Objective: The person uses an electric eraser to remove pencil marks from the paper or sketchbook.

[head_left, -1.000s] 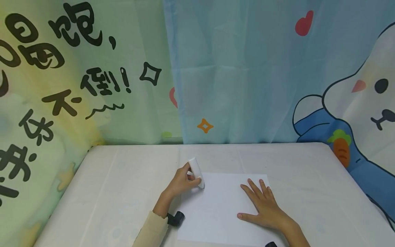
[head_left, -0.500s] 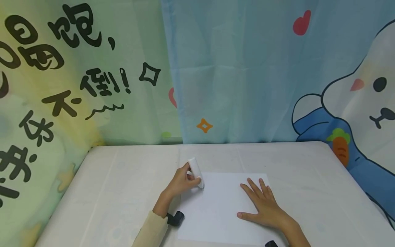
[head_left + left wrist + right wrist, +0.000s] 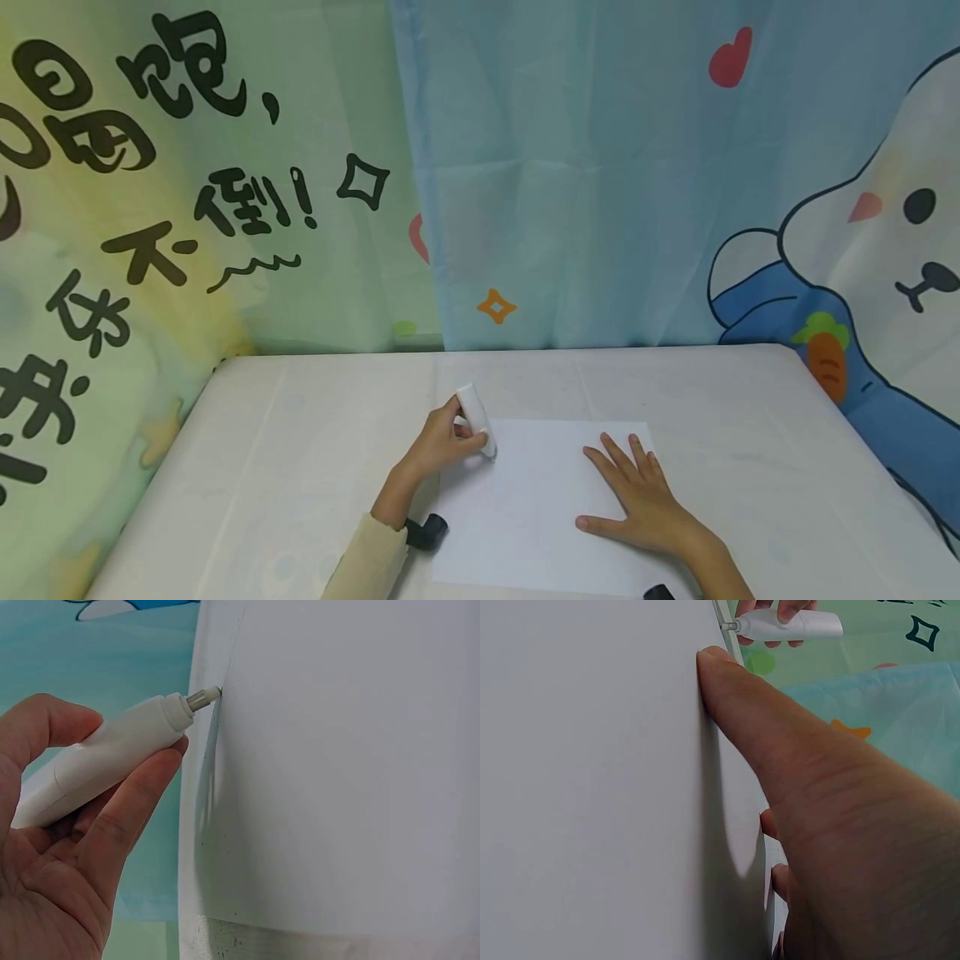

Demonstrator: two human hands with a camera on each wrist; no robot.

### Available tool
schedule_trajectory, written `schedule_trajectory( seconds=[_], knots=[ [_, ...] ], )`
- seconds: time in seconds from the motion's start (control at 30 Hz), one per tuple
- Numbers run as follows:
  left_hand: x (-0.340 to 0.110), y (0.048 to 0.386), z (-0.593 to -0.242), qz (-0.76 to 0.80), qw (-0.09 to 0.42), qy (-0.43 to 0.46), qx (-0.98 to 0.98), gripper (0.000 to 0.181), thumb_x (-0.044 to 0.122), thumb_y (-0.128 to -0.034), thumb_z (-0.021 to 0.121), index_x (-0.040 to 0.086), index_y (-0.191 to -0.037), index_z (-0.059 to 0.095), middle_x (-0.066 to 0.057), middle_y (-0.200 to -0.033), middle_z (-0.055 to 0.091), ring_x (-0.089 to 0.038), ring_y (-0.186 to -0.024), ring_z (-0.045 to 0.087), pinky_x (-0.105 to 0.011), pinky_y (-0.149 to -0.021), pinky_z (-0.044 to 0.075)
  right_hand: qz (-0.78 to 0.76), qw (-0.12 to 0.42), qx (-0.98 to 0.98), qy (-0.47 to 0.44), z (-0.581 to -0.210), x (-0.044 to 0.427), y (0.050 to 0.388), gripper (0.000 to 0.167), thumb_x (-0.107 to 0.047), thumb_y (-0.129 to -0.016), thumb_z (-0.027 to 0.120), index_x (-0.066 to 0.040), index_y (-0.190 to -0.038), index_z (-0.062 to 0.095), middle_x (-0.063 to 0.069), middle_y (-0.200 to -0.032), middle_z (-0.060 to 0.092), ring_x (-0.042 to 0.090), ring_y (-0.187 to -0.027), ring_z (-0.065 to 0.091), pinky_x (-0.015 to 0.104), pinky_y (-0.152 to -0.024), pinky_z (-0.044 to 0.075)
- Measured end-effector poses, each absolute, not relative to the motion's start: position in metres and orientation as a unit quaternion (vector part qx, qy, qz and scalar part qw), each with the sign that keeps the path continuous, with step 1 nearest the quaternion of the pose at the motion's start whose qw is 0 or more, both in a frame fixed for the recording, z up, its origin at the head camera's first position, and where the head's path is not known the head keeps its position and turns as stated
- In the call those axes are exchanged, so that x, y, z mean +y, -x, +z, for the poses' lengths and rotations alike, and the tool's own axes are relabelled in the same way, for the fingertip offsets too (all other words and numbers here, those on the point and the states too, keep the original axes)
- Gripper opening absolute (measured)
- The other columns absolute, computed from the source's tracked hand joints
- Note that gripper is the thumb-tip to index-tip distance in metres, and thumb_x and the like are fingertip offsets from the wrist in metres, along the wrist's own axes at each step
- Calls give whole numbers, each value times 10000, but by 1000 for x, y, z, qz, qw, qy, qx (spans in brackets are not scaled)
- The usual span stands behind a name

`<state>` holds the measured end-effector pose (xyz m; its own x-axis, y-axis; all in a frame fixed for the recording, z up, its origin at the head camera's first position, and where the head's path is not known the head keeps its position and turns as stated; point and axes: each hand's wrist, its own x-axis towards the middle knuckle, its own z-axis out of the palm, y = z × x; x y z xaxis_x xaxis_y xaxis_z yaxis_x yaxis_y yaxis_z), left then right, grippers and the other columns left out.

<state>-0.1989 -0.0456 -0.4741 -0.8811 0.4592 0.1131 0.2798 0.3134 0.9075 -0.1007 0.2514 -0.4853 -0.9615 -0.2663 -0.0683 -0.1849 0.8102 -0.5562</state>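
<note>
My left hand [image 3: 438, 443] grips a white electric eraser [image 3: 477, 421], tilted over the upper left part of a white sheet of paper [image 3: 525, 517]. Seen from the left wrist, thumb and fingers pinch the eraser's body [image 3: 112, 754], and its pale tip [image 3: 213, 693] in a metal sleeve meets the paper. My right hand [image 3: 645, 507] lies spread on the right side of the sheet, fingers and thumb apart. The right wrist view shows its thumb [image 3: 757, 712] against the paper, with the eraser [image 3: 787, 625] beyond it. The other right fingers are mostly hidden there.
The paper lies on a white-covered table [image 3: 315, 450]. Small dark specks show near the sheet's edge in the left wrist view. A black wrist camera [image 3: 427, 532] sits at the left wrist. A printed curtain [image 3: 562, 208] hangs behind the table.
Both hands and the eraser stay in place. Only the head view has shifted very slightly.
</note>
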Motion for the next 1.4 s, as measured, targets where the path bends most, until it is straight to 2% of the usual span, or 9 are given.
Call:
schedule_trajectory(
  seconds=[0.27,0.53,0.77,1.07,1.4],
  knots=[
    [-45,198,-476,534,88,-221,811,405,18,-849,677,-78,-1191,483,-179,-1038,620,-201,-810,634,-199,-660,475,-285,75,949,115,-486,252,101,959,-540,-732,763,-65,-1472,380,274,-1568,170,537,-1422,-62,685,-1087,-71],
    [-44,194,-468,531,97,-219,813,373,-36,-851,648,-119,-1175,482,-229,-1024,614,-225,-803,633,-198,-652,473,-287,77,948,116,-487,251,101,959,-535,-728,768,-62,-1470,386,278,-1565,175,545,-1418,-56,694,-1081,-64],
    [-45,197,-476,532,91,-216,813,396,33,-863,672,-68,-1198,486,-190,-1064,615,-182,-820,633,-203,-678,484,-293,66,946,120,-490,253,102,960,-554,-728,763,-66,-1465,387,277,-1565,177,539,-1421,-66,683,-1085,-85],
    [-47,198,-479,536,86,-225,809,396,42,-864,671,-70,-1195,484,-205,-1084,609,-218,-841,656,-233,-690,514,-296,66,946,119,-490,253,103,962,-554,-728,761,-70,-1468,384,274,-1569,172,528,-1426,-73,671,-1092,-94],
    [-46,196,-475,538,98,-211,810,368,51,-864,671,-60,-1169,497,-166,-1053,607,-151,-802,627,-199,-637,485,-288,71,948,114,-490,253,102,961,-557,-727,758,-81,-1471,380,268,-1572,169,524,-1428,-74,669,-1095,-88]
  ],
)
